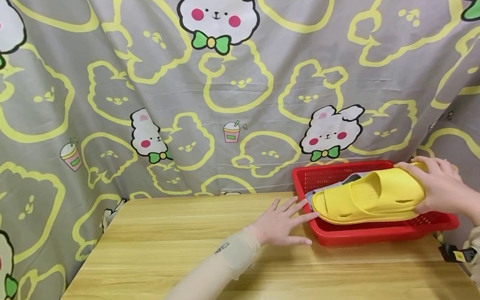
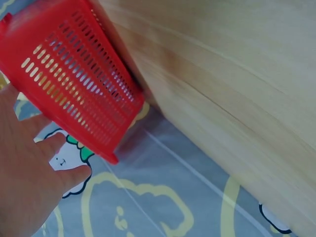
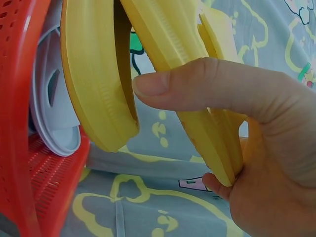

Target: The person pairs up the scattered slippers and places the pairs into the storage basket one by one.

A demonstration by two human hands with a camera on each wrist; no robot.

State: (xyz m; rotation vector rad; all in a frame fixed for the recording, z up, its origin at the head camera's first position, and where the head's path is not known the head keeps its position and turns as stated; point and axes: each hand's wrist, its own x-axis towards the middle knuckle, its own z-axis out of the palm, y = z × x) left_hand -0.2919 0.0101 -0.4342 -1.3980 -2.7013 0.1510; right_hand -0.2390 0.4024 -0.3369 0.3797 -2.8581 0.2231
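In the head view, a pair of yellow slippers (image 1: 360, 199) lies sideways over a red plastic basket (image 1: 371, 234). My right hand (image 1: 442, 187) grips them at the heel end. The right wrist view shows the thumb across the edge of a yellow slipper (image 3: 170, 37), the other fingers mostly hidden behind it. Grey slippers (image 3: 57, 94) sit in the basket, largely covered by the yellow ones. At the basket's left end my left hand (image 1: 281, 223) has its fingers spread, fingertips close to the rim and the slipper toe; whether they touch is unclear.
The basket stands on a wooden table (image 1: 188, 250) near its back right corner. Behind and beside the table hangs a grey curtain (image 1: 184, 97) with cartoon prints. A black strap fitting (image 1: 456, 254) shows at the right wrist.
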